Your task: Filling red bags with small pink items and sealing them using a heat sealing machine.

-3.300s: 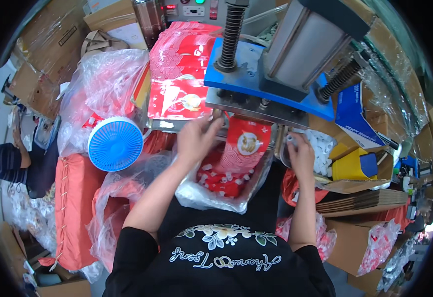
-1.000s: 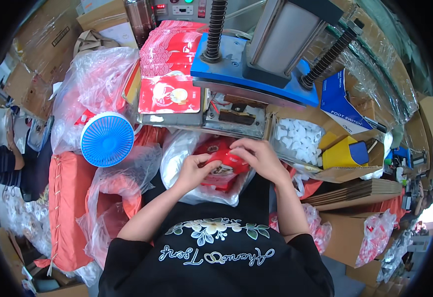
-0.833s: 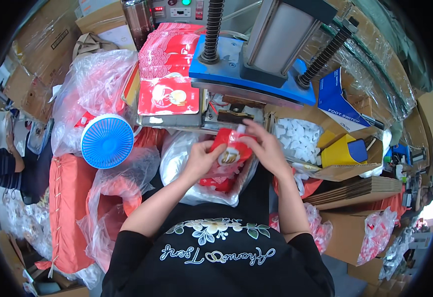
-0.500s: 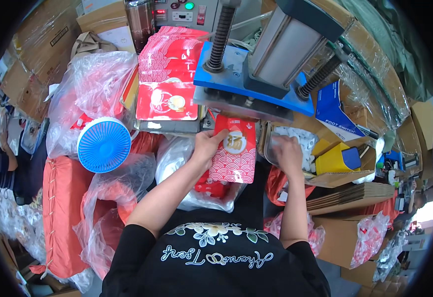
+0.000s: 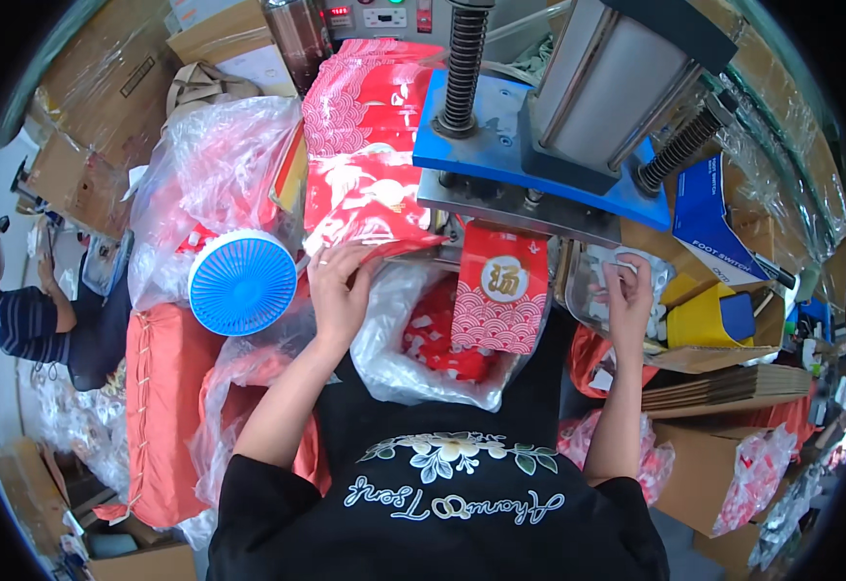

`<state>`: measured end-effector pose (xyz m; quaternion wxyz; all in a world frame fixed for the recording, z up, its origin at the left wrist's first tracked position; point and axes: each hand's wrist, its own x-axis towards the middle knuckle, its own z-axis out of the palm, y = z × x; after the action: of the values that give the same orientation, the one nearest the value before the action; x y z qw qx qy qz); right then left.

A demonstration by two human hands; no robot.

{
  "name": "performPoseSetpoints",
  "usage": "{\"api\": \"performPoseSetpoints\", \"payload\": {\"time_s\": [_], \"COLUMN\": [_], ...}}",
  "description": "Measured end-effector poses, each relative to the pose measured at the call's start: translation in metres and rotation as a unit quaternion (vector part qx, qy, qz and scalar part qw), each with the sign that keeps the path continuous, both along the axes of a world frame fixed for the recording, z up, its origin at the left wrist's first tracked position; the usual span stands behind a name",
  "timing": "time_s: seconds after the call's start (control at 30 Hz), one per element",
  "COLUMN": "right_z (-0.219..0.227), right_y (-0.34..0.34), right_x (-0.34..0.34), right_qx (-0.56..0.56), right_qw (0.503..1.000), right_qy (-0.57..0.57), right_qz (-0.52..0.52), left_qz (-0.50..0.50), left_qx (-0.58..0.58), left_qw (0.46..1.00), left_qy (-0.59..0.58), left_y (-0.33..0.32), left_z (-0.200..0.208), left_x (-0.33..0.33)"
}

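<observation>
A red pouch (image 5: 505, 300) with a white round emblem and wave pattern has its upper edge below the blue-plated press (image 5: 500, 145), and neither hand is on it. My left hand (image 5: 339, 295) is at the near edge of a stack of red pouches (image 5: 370, 184), its bent fingers on the top pouch, whose edge curls up. Over a clear tub of small white plastic pieces (image 5: 588, 281), my right hand (image 5: 628, 290) has its fingertips pinched together; what they hold is too small to tell. Under the pouch, a plastic-lined container (image 5: 394, 358) holds red pieces.
A blue round fan (image 5: 242, 283) stands at the left, before a clear plastic bag (image 5: 220, 174). To the right are a yellow box (image 5: 709, 315), a blue carton (image 5: 713, 228) and stacked flat cardboard (image 5: 733, 392). Another person (image 5: 41, 310) sits at the far left.
My left hand has let go of the red pouch and moved left to the stack. My right hand has risen slightly from the white pieces. The whole view has shifted.
</observation>
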<state>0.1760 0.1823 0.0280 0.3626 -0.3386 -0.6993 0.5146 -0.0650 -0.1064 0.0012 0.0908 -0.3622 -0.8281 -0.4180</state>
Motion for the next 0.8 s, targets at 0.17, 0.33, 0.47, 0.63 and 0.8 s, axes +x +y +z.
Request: {"api": "performPoseSetpoints", "payload": {"time_s": [0.17, 0.33, 0.47, 0.63, 0.8], "right_z": [0.021, 0.056, 0.045, 0.028, 0.042], "right_y": [-0.034, -0.072, -0.068, -0.058, -0.032], "right_x": [-0.010, -0.029, -0.034, -0.037, -0.009], "right_qx": [0.141, 0.267, 0.261, 0.141, 0.256], "right_qw": [0.979, 0.917, 0.871, 0.952, 0.935], "right_qy": [-0.052, -0.141, -0.182, -0.114, -0.237], "right_qz": [0.140, 0.262, 0.374, 0.248, 0.062], "left_qz": [-0.102, -0.188, -0.249, -0.181, -0.107], "left_qx": [0.160, 0.103, 0.060, 0.071, 0.227], "left_qw": [0.944, 0.931, 0.905, 0.859, 0.716], "left_qy": [-0.269, -0.295, -0.339, -0.473, -0.652], "left_y": [0.010, 0.017, 0.021, 0.056, 0.092], "left_z": [0.019, -0.023, -0.025, -0.029, -0.002], "left_x": [0.042, 0.070, 0.076, 0.075, 0.073]}}
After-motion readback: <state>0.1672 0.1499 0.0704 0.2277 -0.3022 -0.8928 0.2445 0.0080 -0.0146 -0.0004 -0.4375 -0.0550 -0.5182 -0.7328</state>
